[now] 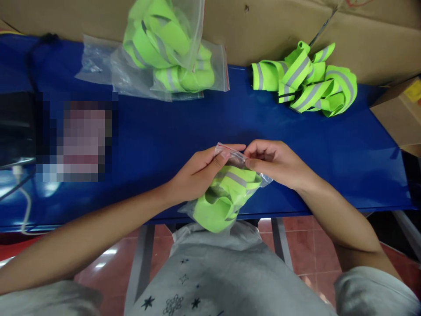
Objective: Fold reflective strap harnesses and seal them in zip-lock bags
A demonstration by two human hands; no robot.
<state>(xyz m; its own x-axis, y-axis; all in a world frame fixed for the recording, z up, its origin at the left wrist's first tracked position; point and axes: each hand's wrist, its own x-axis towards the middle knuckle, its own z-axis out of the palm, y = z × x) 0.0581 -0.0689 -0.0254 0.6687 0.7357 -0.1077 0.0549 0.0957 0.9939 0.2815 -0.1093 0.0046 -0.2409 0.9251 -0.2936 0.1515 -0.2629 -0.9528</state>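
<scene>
A clear zip-lock bag point(235, 154) with a red-lined top edge is held between my hands at the front edge of the blue table. Inside it lies a bunched neon-yellow reflective strap point(219, 210) with a grey stripe. My left hand point(200, 173) pinches the left end of the bag's top, thumb in front and fingers behind. At the right end, my right hand point(279, 162) grips the bag between thumb and curled fingers. The lower part of the bag hangs past the table edge, close to my shirt.
Filled bags of neon straps point(184, 79) and flat clear bags point(97, 61) lie at the back left. Loose reflective straps point(305, 83) lie back right on the blue table point(158, 127). Cardboard point(279, 35) stands behind; a box point(397, 114) stands right. A black device point(16, 127) and white cable point(28, 206) are left.
</scene>
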